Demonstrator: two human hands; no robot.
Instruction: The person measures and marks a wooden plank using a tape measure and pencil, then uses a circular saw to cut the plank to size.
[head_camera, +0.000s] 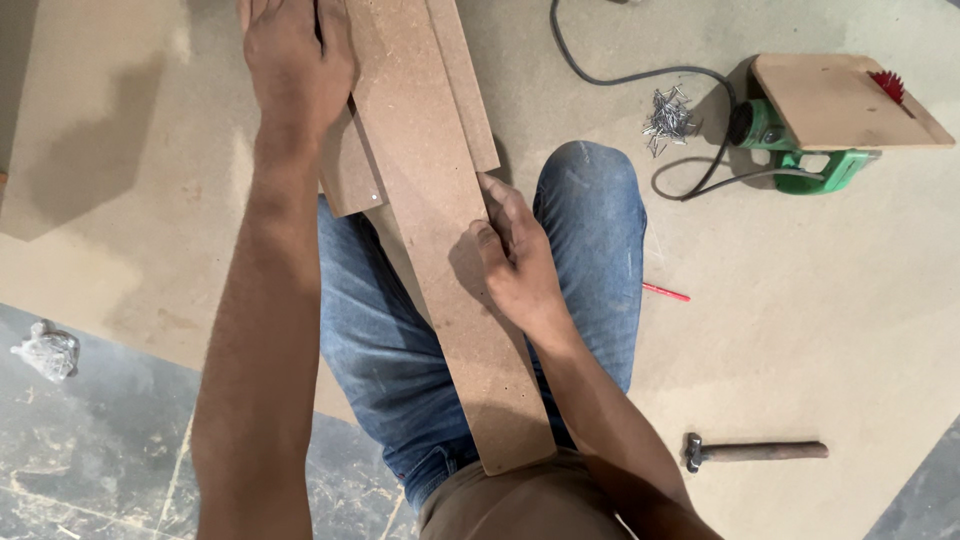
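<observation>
Pinching the long fibreboard strip (440, 230) at its right edge, my right hand (520, 265) steadies it. My left hand (298, 65) presses flat on the shorter strips (350, 170) left of it, best kept flush.

The left hand (297, 62) reaches far forward on a straight, outstretched arm, palm down, fingers pressed flat and partly cut off by the top edge. The right hand (515, 260) sits closer to the body, elbow bent, fingers curled inward, thumb forward.
</observation>
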